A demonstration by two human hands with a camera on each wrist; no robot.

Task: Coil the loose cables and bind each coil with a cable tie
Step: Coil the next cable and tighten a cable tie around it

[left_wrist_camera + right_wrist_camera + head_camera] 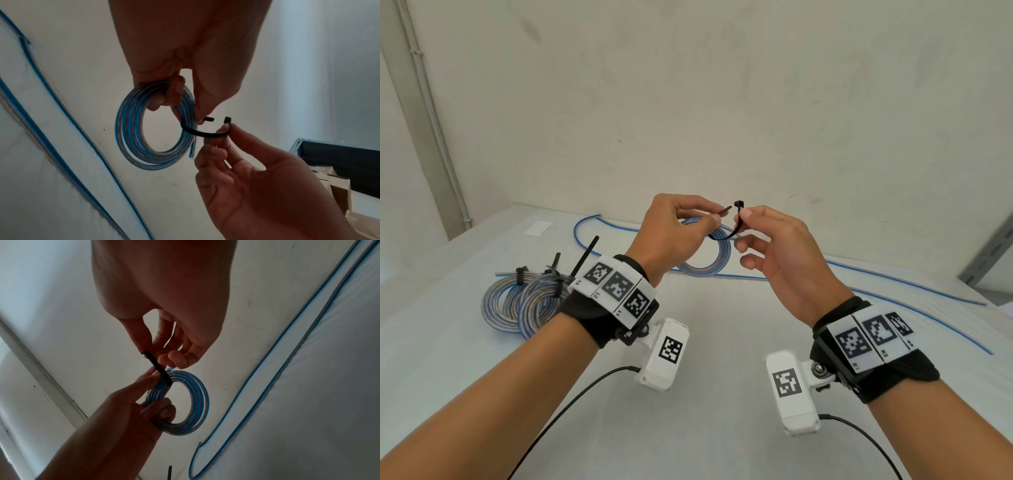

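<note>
A person's left hand (674,233) and right hand (780,250) are meeting above a white-covered table (705,342), both raised off the surface. The left hand is curling its lower fingers (172,95) through a flat, round coil (152,128) of glossy blue-and-silver ribbon cable while pinching the pointed tail of a thin black plastic tie (205,133) between thumb and forefinger. The tie is bending in a U under the coil's strands, and the right hand is pinching it just below its square head, the other fingers loosely spread. The tail and head are standing just apart, not yet joined. Left of the left wrist, two bound coils (524,305) of the same cable are lying on the cloth, overlapping, each cinched by a black tie with its tail sticking up. Beyond the hands, loose cables (893,291) are trailing in long curves across the table toward a plain wall (688,102).
</note>
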